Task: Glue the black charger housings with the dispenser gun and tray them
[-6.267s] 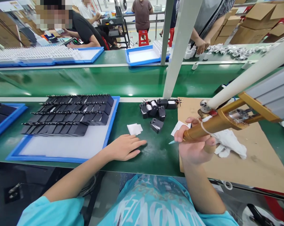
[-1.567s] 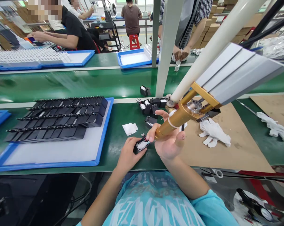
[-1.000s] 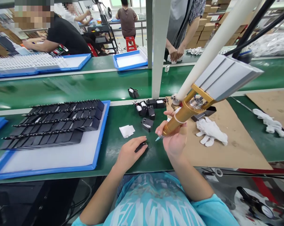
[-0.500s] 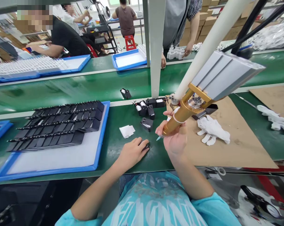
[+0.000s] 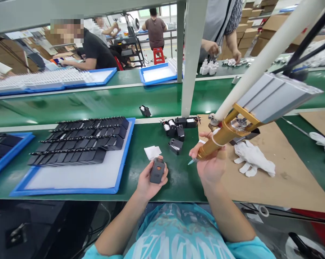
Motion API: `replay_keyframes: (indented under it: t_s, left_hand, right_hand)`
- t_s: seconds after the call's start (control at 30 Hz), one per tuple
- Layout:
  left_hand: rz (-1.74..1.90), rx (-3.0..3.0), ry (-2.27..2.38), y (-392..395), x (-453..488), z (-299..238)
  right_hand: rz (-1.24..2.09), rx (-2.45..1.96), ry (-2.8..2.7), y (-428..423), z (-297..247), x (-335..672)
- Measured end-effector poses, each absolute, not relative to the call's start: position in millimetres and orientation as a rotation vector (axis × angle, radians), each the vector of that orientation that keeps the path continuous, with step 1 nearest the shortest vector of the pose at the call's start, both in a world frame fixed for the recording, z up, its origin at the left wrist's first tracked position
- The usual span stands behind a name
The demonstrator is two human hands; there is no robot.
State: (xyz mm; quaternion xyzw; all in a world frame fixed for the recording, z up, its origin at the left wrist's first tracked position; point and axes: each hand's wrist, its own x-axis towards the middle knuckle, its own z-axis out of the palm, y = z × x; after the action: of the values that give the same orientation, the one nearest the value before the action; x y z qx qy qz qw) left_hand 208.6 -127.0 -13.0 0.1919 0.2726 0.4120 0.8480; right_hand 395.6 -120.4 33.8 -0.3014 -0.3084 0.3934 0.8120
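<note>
Evidently, the left hand grasps a black case, the right hand a gold tool; shirt lettering seems illegible.

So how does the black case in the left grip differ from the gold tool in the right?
The black case is boxy; the gold tool is tubular. The black case shows an orange patch; the gold tool ends in a pale blue tip. Both are held.

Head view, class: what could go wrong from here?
The black casing, held only by the left hand, might slip. The gold tool in the right hand points its pale blue tip leftward and could jab the other hand. If the green belt runs, the black unit on it may be carried away.
</note>
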Motion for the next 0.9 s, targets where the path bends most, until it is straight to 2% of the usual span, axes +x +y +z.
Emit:
replay_keyframes:
  t_s: [0.13, 0.27, 0.37, 0.43, 0.53, 0.63, 0.8, 0.9]
  left_hand:
    - [1.056, 0.766, 0.879, -123, 184, -17]
    - [1.169, 1.684, 1.737, -102, 127, -15]
    - [0.890, 2.130, 2.304, -80, 80, -11]
    - [0.652, 2.272, 2.486, -69, 56, -11]
    - [0.485, 2.387, 2.578, -63, 37, -11]
    - [0.498, 2.452, 2.532, -57, 33, -4]
    - [0.621, 2.544, 2.089, 22, 54, 32]
    - [0.192, 2.536, 1.938, 107, 80, 56]
  right_hand:
    - [0.848, -0.662, -0.648, -122, 33, 396]
    - [0.837, -0.661, -0.655, -123, 33, 398]
    - [0.830, -0.655, -0.662, -122, 32, 399]
    - [0.830, -0.653, -0.682, -122, 32, 400]
    - [0.836, -0.655, -0.690, -123, 31, 400]
    - [0.831, -0.654, -0.676, -123, 31, 399]
    - [0.844, -0.668, -0.680, -125, 31, 399]
    - [0.842, -0.676, -0.689, -126, 28, 401]
